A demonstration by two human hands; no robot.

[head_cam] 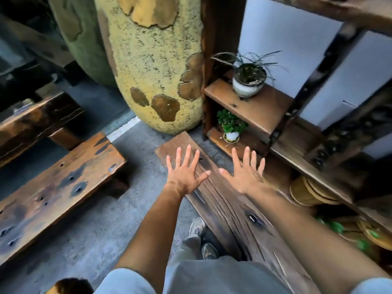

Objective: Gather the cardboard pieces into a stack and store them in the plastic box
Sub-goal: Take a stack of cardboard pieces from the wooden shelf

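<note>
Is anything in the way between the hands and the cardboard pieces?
No telling: neither cardboard pieces nor a plastic box show in this view. Both the left hand and the right hand are empty, fingers spread, over a dark wooden plank. Nothing lies between them and the plank.

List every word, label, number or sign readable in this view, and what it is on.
None can be read.
The white wall panels, both plant pots, the yellow speckled column and the wooden bench carry no visible lettering.
Both hands, left hand and right hand, are spread open and hold nothing printed.
</note>
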